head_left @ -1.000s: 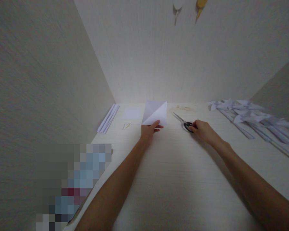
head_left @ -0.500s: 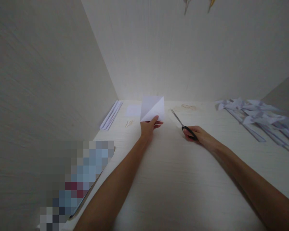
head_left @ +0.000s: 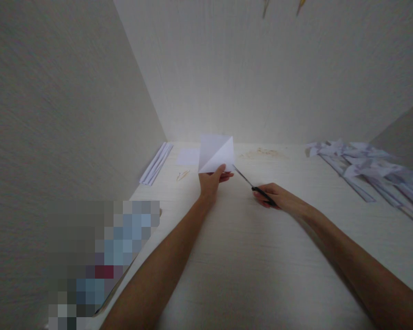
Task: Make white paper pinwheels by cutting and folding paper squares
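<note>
Your left hand [head_left: 211,179] pinches the bottom edge of a creased sheet of paper [head_left: 216,153], holding it upright just above the tabletop [head_left: 248,256], thumb in front, fingers behind. Your right hand [head_left: 274,198] is closed round the black handles of the scissors [head_left: 253,185]; blades shut or nearly so, tips w/in a hair of the paper's lower right corner. Looks like the cutting step, not yet begun: blades approaching, no cut visible. Next move prob. calls for opening the blades & lining them up w/ the diagonal crease while the left keeps the sheet taut. Both arms reach well fwd, nearly straight, wrists low. Paper strips [head_left: 156,162] lie at the left wall; a heap of folded pieces [head_left: 368,165] far right.
</note>
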Action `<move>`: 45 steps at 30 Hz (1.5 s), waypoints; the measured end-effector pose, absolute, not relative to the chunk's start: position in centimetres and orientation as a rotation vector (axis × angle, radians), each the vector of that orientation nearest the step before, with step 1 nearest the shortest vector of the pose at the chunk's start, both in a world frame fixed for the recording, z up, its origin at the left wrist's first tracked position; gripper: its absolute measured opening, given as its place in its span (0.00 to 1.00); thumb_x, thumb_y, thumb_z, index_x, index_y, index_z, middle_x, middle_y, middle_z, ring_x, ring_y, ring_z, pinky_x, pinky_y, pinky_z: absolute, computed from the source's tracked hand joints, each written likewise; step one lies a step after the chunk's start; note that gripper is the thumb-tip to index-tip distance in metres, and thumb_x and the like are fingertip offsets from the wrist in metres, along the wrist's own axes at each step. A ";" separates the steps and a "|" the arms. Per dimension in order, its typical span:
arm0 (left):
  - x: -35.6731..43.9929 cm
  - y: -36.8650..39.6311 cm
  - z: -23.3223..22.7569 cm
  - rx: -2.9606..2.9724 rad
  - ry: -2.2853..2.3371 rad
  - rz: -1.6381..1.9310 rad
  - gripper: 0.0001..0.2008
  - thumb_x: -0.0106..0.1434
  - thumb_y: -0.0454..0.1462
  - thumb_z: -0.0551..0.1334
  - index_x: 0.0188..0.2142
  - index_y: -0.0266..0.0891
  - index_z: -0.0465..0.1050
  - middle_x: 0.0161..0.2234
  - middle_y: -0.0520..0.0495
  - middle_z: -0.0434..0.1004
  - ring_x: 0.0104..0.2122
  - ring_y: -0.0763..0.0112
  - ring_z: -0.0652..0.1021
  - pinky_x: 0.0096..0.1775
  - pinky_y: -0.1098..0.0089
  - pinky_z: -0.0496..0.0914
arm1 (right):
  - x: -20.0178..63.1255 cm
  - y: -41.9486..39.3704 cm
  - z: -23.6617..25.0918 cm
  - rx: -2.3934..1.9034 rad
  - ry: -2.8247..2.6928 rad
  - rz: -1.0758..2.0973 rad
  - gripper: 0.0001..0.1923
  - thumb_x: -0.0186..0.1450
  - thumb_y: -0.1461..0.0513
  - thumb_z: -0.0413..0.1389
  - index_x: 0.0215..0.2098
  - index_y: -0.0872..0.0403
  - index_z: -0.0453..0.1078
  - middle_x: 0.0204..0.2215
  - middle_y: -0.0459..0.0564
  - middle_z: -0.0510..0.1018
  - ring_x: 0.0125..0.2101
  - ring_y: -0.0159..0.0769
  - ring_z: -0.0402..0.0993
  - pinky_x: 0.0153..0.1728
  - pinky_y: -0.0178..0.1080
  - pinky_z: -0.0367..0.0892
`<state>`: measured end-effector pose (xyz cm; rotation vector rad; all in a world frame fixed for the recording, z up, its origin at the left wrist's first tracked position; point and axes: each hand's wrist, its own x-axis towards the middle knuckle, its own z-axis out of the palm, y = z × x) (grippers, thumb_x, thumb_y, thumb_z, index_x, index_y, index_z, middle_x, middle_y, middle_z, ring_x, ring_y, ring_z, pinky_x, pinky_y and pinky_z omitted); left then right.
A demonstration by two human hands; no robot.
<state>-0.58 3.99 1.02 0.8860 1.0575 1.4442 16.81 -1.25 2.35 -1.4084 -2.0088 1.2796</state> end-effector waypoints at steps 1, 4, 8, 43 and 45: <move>-0.5 4.0 1.0 0.888 1.062 1.444 0.10 0.48 0.36 0.62 0.27 0.29 0.69 0.20 0.45 0.75 0.20 0.70 0.76 0.23 0.74 0.70 | 16.8 -1.2 2.3 -1.411 -2.007 1.284 0.24 0.57 0.46 0.44 0.15 0.54 0.54 0.12 0.40 0.55 0.14 0.24 0.49 0.16 0.32 0.46; -0.4 3.9 1.0 0.890 1.056 1.446 0.10 0.47 0.36 0.62 0.28 0.29 0.70 0.21 0.44 0.75 0.21 0.69 0.76 0.24 0.72 0.71 | 16.8 -1.1 2.0 -1.416 -2.009 1.293 0.24 0.57 0.46 0.45 0.15 0.54 0.54 0.12 0.40 0.55 0.14 0.24 0.48 0.16 0.32 0.45; -0.4 3.9 0.8 0.900 1.045 1.435 0.10 0.47 0.36 0.62 0.27 0.29 0.70 0.21 0.44 0.75 0.21 0.69 0.76 0.25 0.72 0.71 | 16.9 -1.0 1.9 -1.416 -2.013 1.285 0.24 0.57 0.46 0.45 0.15 0.54 0.54 0.13 0.40 0.56 0.14 0.24 0.49 0.16 0.32 0.46; -0.3 3.7 1.0 0.876 1.028 1.432 0.10 0.47 0.34 0.62 0.30 0.29 0.69 0.23 0.45 0.75 0.20 0.71 0.76 0.23 0.74 0.71 | 16.8 -1.1 2.0 -1.408 -2.046 1.265 0.23 0.58 0.47 0.44 0.16 0.55 0.53 0.13 0.41 0.55 0.15 0.24 0.49 0.16 0.32 0.45; -0.3 3.8 1.0 0.878 1.029 1.434 0.10 0.47 0.34 0.62 0.30 0.29 0.69 0.23 0.44 0.76 0.20 0.70 0.76 0.23 0.74 0.71 | 16.7 -1.2 2.1 -1.404 -2.049 1.252 0.23 0.58 0.47 0.44 0.16 0.55 0.53 0.13 0.41 0.55 0.15 0.24 0.49 0.17 0.32 0.46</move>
